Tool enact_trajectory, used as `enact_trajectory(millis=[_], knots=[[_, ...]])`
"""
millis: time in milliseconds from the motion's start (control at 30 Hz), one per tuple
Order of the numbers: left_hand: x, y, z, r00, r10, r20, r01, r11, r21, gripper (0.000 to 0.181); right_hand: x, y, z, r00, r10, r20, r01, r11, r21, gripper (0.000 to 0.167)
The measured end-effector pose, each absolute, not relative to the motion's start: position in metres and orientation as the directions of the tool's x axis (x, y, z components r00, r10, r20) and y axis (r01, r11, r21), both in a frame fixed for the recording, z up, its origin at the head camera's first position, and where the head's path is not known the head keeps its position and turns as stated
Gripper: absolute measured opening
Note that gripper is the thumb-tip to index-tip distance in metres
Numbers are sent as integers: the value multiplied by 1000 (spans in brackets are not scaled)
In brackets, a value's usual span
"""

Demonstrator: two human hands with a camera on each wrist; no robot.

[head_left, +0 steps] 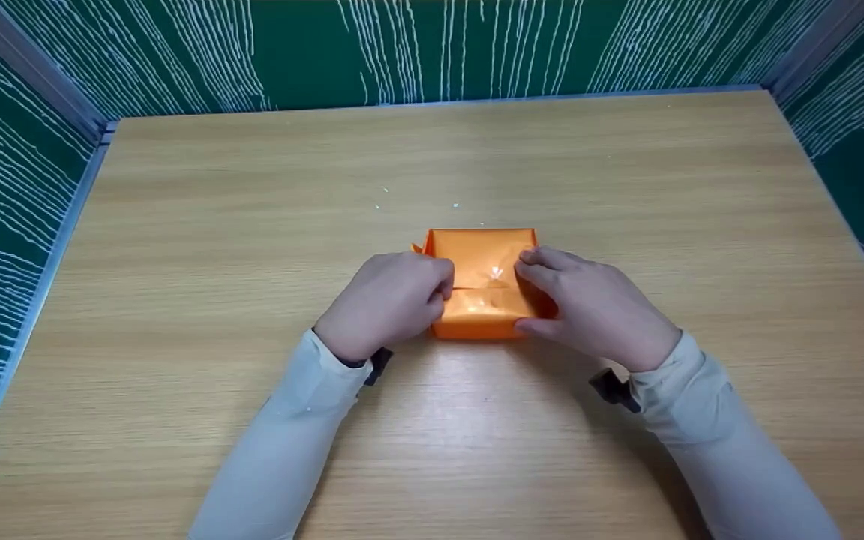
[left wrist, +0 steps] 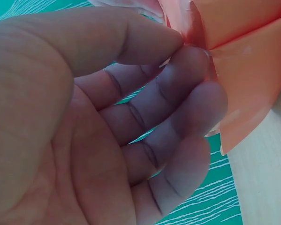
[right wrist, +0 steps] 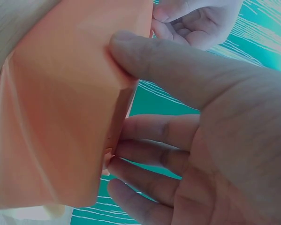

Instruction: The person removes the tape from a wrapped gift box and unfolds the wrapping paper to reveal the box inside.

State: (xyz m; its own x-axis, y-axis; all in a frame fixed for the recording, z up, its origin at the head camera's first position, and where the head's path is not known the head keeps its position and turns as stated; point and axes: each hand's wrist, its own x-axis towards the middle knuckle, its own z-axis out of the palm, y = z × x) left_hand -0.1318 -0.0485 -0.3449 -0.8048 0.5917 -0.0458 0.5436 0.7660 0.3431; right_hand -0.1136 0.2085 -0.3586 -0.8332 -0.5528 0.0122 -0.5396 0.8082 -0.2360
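An orange wrapped packet with a glossy surface lies on the wooden table. At its left end my left hand has curled fingers; in the left wrist view that hand pinches the edge of the orange wrapping between thumb and fingertips. My right hand holds the packet's right end, thumb on the near side. The right wrist view shows the right hand's thumb on top of the orange wrapping, its fingers bent lightly against the side. A small folded flap sticks out at the packet's upper left corner.
Small white specks lie on the table beyond the packet. Green panels with white streaks border the table at the back and both sides, with blue edging along their base. A dark wrist camera sits at the right cuff.
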Motion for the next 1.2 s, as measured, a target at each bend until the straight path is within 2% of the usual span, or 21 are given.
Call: enact_trajectory(millis=[900,1200], knots=[[-131,-50,-342,-815,579,-40,537,779,323,24,-113,207,-358,-832,-555,12,-542,808,-232,73],[-132,-51,-341,-824,565,-52,523,791,319,16,-113,207,-358,-836,-548,-2,-533,814,-233,73]])
